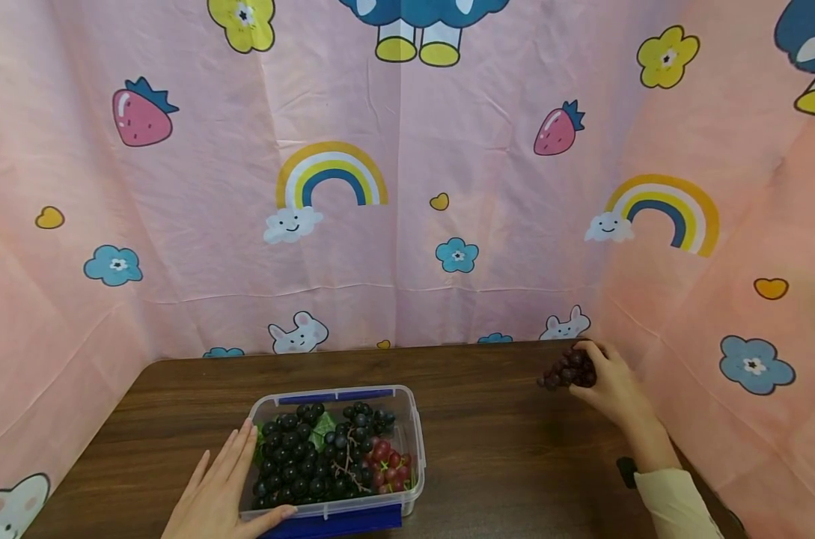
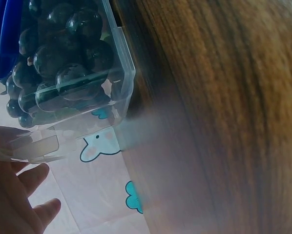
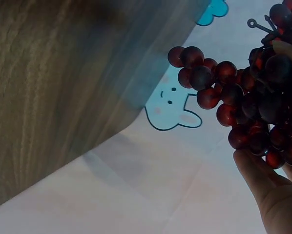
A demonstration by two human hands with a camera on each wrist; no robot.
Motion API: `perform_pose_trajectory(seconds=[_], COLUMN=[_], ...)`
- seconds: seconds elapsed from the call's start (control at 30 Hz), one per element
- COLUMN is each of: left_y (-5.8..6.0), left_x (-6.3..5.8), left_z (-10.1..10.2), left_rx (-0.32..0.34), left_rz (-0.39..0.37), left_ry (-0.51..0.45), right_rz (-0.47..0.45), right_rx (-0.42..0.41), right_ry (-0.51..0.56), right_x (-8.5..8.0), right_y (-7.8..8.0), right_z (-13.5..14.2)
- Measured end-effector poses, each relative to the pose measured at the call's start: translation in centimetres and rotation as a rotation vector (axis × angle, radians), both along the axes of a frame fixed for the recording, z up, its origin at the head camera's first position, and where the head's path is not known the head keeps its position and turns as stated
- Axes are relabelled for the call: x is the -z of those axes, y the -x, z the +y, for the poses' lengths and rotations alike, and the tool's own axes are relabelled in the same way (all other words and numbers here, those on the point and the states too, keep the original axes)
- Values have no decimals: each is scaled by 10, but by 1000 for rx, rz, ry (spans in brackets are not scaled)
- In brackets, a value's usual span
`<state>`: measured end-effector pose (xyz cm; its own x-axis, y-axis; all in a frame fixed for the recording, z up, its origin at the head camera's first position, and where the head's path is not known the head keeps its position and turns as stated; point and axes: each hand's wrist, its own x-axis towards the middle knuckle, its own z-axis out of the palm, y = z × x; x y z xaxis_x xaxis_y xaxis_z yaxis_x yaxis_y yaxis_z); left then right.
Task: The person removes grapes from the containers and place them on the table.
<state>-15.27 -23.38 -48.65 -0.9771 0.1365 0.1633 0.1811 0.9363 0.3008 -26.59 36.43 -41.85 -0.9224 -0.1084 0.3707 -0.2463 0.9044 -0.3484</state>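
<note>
A clear plastic container point(image 1: 417, 449) with blue clips stands on the table, holding bunches of black grapes point(image 1: 289, 457), red grapes point(image 1: 390, 468) and a green leaf point(image 1: 322, 429). My left hand point(image 1: 221, 486) rests along its left side with straight fingers, the thumb touching the front rim. In the left wrist view, that hand point(image 2: 14, 190) lies beside the container's wall point(image 2: 124, 73). At the far right of the table, my right hand point(image 1: 612, 389) grips a bunch of dark red grapes point(image 1: 567, 369). The right wrist view shows these grapes point(image 3: 248, 102) between thumb and fingers point(image 3: 256, 178).
The brown wooden table point(image 1: 488, 434) reaches back to a pink printed cloth point(image 1: 488, 247), which hangs behind and at both sides. The right hand is close to the cloth at the table's back right. A dark band point(image 1: 626, 471) shows at the right wrist.
</note>
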Motion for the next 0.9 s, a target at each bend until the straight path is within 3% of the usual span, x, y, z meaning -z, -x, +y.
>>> perform_pose_trajectory(seconds=[0.23,0.63,0.9], left_y=[0,0,1], left_x=[1,1,-1], left_z=[1,0,0], left_rx=[2,10,4], left_rz=[-2,26,-15], left_ry=[-5,15,3], right_rz=[-4,-40,-67], right_rx=[-5,7,15], right_ry=[-23,-60,-62], right_x=[14,32,45], right_y=[5,-2,-5], right_z=[6,6,6])
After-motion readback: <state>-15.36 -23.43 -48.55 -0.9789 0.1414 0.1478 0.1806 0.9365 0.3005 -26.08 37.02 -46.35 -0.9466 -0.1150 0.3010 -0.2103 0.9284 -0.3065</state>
